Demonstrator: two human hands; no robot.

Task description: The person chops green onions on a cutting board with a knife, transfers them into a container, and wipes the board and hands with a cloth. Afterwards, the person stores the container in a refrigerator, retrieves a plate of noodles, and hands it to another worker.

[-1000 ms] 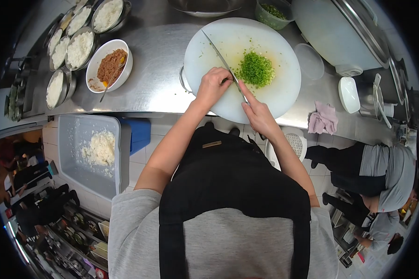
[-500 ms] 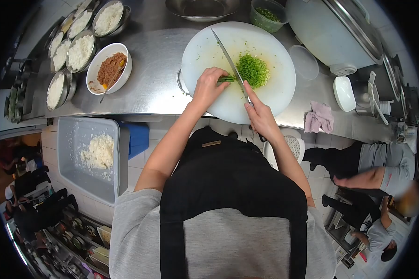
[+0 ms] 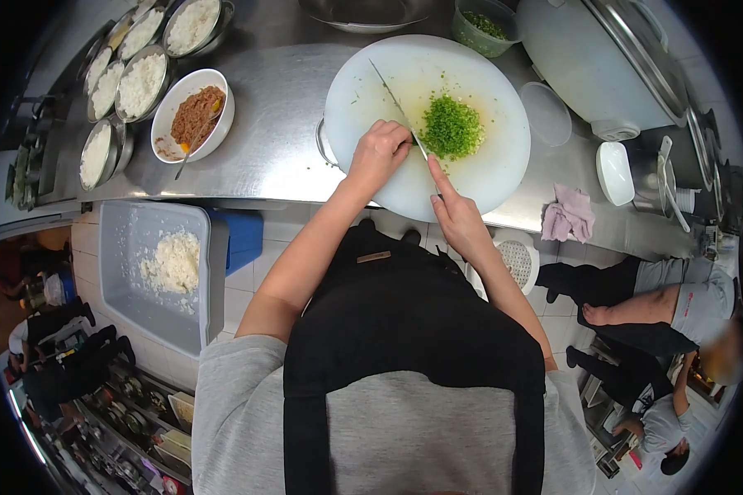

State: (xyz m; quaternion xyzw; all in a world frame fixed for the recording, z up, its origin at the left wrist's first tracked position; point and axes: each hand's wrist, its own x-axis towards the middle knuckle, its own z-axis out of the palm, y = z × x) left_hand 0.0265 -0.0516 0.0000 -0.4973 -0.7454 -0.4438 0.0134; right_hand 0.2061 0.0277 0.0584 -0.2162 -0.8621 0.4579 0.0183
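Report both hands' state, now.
Left hand: curled closed beside the knife blade; whatever it holds is hidden.
Right hand: closed, holding the knife.

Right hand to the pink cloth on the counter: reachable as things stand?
Probably yes: nothing appears to stand between the right hand and the pink cloth. But that hand holds the knife, so it would likely have to let go first.

Herbs [image 3: 452, 126] — bright green; board [image 3: 499, 91] — white
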